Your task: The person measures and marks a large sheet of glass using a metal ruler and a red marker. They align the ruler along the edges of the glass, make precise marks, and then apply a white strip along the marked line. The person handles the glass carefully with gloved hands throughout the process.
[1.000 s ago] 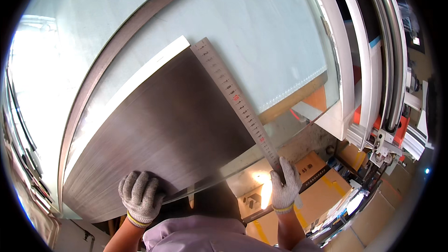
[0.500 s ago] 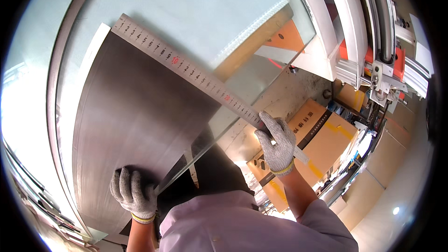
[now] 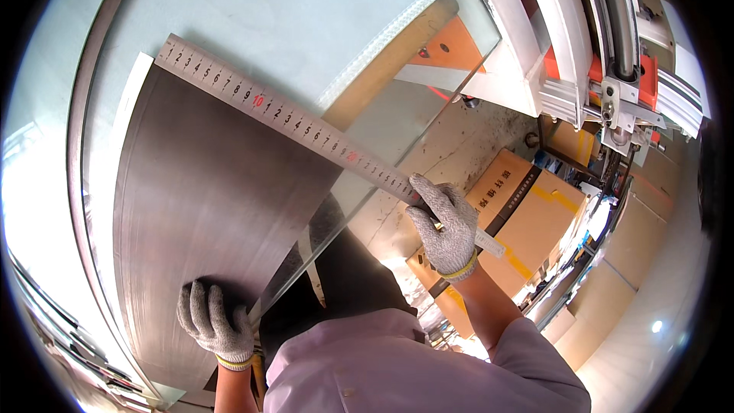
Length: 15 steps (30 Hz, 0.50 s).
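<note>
A dark grey, smooth sheet (image 3: 222,176) with a white left edge lies on the glass-topped table. Across its far edge runs a long steel ruler (image 3: 252,95), slanting from upper left to lower right. My right hand (image 3: 447,233), in a grey knitted glove, pinches the ruler near its right end between thumb and fingers, beyond the table edge. A short end of the ruler sticks out past the hand. My left hand (image 3: 218,325), gloved alike, rests on the sheet's near part with fingers laid on the surface; its thumb is partly hidden.
The glass table edge (image 3: 329,241) runs diagonally before my body. Pale translucent material (image 3: 306,15) lies beyond the ruler, with a brown strip (image 3: 390,61) beside it. A white machine frame with rails (image 3: 566,99) stands right. Taped cardboard boxes (image 3: 535,214) sit below on the floor.
The view has turned slightly, shifting the sheet and ruler left and a little down in the picture. Both hands keep their places on the sheet and ruler.
</note>
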Available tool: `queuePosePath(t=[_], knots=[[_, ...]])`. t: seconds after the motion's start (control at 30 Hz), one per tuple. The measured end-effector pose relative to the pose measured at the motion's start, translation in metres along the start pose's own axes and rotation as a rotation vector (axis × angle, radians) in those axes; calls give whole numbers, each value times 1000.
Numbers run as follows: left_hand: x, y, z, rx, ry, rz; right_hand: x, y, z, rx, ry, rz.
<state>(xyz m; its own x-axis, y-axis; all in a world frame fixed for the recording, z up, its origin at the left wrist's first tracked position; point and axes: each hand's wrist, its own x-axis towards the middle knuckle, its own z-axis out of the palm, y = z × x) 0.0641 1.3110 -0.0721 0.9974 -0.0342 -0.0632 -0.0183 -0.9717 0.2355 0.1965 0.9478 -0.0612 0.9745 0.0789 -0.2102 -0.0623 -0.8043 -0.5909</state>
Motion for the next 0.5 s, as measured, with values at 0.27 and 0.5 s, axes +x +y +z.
queuePosePath(t=[0.27,0.5], knots=[[3,3,-4,-76,-28,-10,-1,0,-1,35,-35,11],[14,3,-7,-128,25,-5,-4,-2,2,-55,10,-62]])
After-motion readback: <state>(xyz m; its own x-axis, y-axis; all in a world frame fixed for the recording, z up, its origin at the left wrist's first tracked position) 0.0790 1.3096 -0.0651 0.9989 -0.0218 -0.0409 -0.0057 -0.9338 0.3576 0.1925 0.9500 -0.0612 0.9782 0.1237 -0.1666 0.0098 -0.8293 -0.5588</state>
